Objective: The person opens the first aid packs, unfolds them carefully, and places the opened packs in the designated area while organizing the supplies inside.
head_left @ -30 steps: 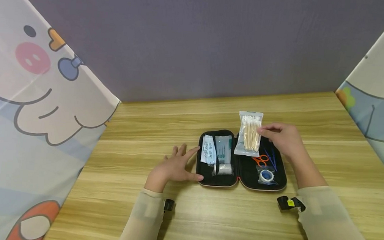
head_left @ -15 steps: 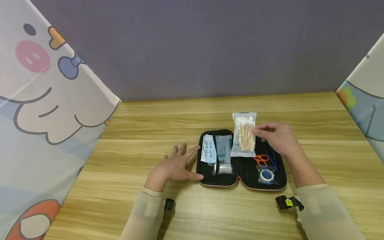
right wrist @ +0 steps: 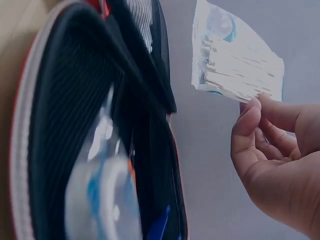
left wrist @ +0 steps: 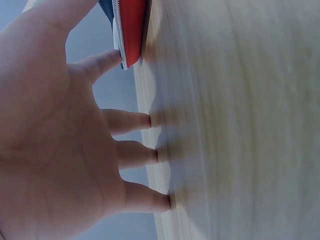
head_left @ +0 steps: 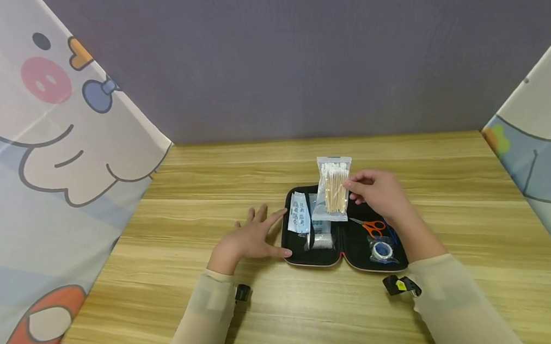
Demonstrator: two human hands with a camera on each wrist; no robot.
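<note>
A clear packet of cotton swabs hangs above the open zip case, over its fold and left half. My right hand pinches the packet's right edge between thumb and fingers; the right wrist view shows the packet raised clear of the case. My left hand lies spread at the case's left side, thumb and index finger touching its rim. In the left wrist view the other fingertips rest on the table. Strapped into the left half are white printed sachets and a wrapped bandage roll.
The right half of the case holds orange-handled scissors, a bagged roll of tape and a blue tool partly hidden by the right hand. Wood-grain table surrounds the case, with a grey wall behind it.
My right hand has carried the swab packet leftward, from over the right half of the case to over its fold and left half, uncovering the scissors' blades. The left hand has stayed put.
</note>
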